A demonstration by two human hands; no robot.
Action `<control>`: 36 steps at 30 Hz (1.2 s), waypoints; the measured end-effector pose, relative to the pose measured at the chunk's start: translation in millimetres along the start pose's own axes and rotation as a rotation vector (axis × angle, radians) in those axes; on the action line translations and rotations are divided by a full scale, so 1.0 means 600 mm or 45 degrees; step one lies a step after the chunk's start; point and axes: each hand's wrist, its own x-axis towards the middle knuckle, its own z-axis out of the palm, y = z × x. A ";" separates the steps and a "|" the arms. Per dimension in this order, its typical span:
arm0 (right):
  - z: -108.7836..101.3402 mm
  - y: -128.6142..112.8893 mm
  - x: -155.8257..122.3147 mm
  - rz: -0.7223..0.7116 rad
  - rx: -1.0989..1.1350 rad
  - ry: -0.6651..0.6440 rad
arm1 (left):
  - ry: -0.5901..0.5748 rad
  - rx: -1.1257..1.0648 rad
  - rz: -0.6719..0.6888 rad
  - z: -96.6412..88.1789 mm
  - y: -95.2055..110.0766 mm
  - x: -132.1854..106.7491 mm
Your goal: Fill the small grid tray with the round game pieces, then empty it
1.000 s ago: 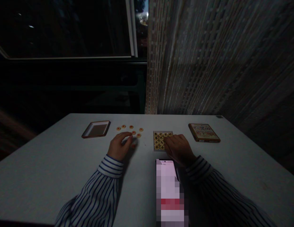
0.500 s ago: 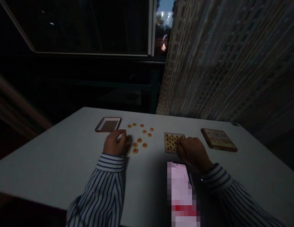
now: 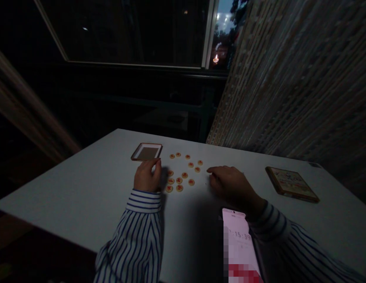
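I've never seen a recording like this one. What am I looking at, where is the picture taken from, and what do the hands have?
There's no machine here: these are a person's own two bare hands, in striped sleeves. The picture comes from a camera worn on the head, looking forward and down. On a pale table lie small round discs with red markings, in a loose group. The left hand rests curled beside them, below a shallow brown-rimmed tray. The right hand lies to their right. Whether either hand holds anything can't be told. Further right lies a flat illustrated box, and a phone lies by the right wrist.
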 end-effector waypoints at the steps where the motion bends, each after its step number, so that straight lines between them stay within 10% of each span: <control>1: 0.005 -0.008 0.006 -0.016 0.020 -0.032 | 0.007 0.003 -0.014 -0.002 -0.001 0.000; 13: 0.100 -0.012 0.010 -0.102 0.107 0.072 | -0.030 0.002 -0.027 -0.002 0.004 -0.006; 24: 0.092 -0.013 -0.003 -0.107 0.154 0.037 | -0.521 -0.056 0.221 0.020 0.002 -0.030; 36: 0.092 -0.015 -0.006 -0.160 0.141 -0.029 | -0.689 -0.005 0.280 0.022 0.014 -0.040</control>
